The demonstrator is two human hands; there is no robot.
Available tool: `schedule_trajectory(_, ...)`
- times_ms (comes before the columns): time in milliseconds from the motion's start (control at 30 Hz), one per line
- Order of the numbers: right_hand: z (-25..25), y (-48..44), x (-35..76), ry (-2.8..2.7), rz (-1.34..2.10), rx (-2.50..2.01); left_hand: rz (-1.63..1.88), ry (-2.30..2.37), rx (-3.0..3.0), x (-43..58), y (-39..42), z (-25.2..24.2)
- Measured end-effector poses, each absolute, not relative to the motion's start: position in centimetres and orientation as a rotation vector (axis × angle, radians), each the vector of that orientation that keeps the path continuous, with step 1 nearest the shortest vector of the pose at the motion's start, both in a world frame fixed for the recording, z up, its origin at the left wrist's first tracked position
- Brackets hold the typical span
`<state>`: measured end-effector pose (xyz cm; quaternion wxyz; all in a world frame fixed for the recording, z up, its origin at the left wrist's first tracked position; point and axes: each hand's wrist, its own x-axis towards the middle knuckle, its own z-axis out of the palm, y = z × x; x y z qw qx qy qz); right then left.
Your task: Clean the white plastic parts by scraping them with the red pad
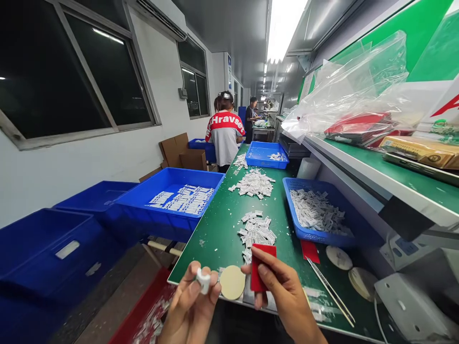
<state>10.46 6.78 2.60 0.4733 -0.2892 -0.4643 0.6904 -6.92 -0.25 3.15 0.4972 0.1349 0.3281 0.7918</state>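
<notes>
A long green workbench (211, 248) runs down a narrow room, with a shelf (412, 191) along its right side, a clear plastic bag (344, 91) bulging on top. Two people work farther along the aisle: one in a red-and-white shirt (225, 138) with their back turned, the other in a dark top (250, 119), their hands too small or hidden to make out. Six blue containers can be counted: four off the bench to the left, including a tray (168, 174) of white sheets, plus a tray (267, 165) on the bench and a mesh basket (322, 236) heaped with white pieces. A red bin (143, 306) is cut off by the bottom of the frame.

Two loose piles of white pieces (255, 229) lie along the bench, too many to count, with open green surface on either side. Nearer the right side are two round discs (339, 258), a red square (310, 251) and long metal tweezers (330, 291).

At the near edge, the left hand (190, 306) pinches a small white piece (203, 280) between thumb and fingers, closed on it. The right hand (283, 296) grips a red card (260, 267), its lower part hidden behind the fingers (261, 301). Between them, a cream disc (232, 282) sits just beside the left fingers — whether they touch it is hard to tell.
</notes>
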Motion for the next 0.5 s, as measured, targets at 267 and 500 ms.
schedule_trajectory(267,4.3,3.7,12.0,-1.262,1.772,-0.807,2.352,1.246,1.237,-4.3,-0.5,0.3)
schedule_trajectory(500,4.3,5.3,11.1,-1.371,1.775,-0.703,2.353,1.201,1.595,-5.4,-0.9,-0.1)
